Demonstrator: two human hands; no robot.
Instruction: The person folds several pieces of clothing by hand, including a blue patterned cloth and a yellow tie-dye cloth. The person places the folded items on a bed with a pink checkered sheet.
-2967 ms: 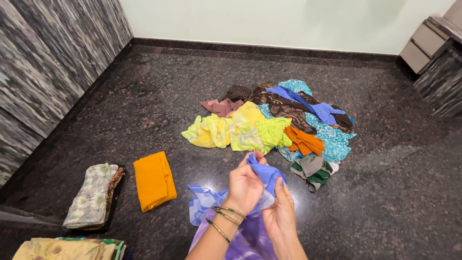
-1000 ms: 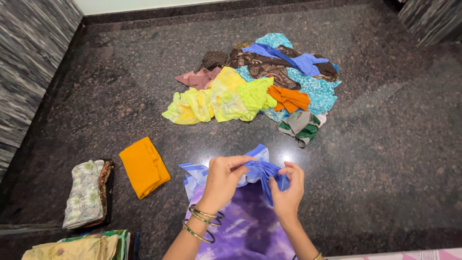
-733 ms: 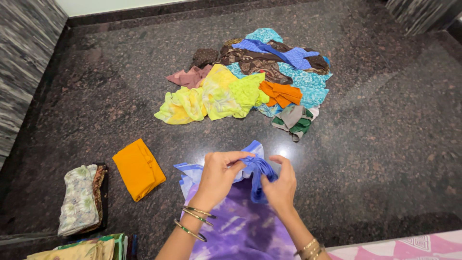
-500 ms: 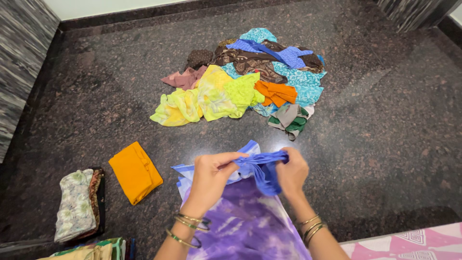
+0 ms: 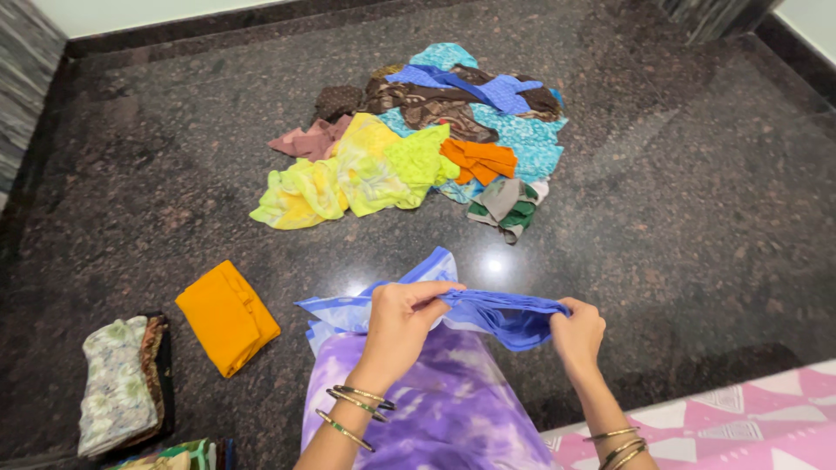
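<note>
Head view: compared with half a second ago, the hands have drawn further apart and the blue strip between them is pulled out longer. The left hand (image 5: 402,315) is pinched shut on one end of the blue cloth (image 5: 496,312), thumb over fingers. The right hand (image 5: 576,329) is clamped on the other end. The cloth's long axis runs left to right, nearly level, stretched taut between the two grips. It hangs over a purple tie-dye cloth (image 5: 435,409) on the dark stone floor (image 5: 697,218). Left of the hands lie a folded orange cloth (image 5: 226,318) and a folded floral cloth (image 5: 113,383). The unfolded pile (image 5: 418,139) sits well beyond both hands.
</note>
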